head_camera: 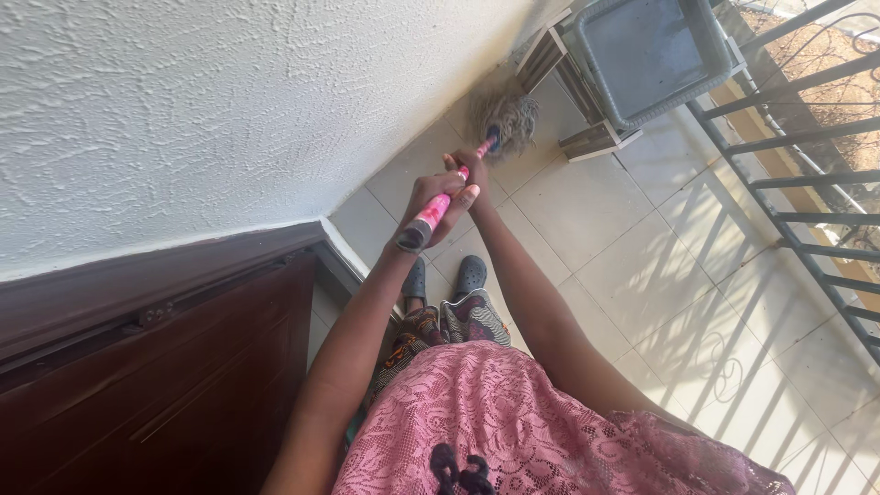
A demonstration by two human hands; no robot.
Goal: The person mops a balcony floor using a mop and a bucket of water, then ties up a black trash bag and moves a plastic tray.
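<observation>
I hold a mop with a pink patterned handle in both hands. My left hand grips the handle near its dark end cap. My right hand grips it a little farther along, toward the mop head. The grey stringy mop head rests on the pale tiled floor, beside the white textured wall and close to the legs of a chair. My grey shoes stand just behind the hands.
A grey wicker chair with pale wooden legs stands right behind the mop head. A dark metal railing runs along the right side. A dark brown wooden door and its frame fill the lower left.
</observation>
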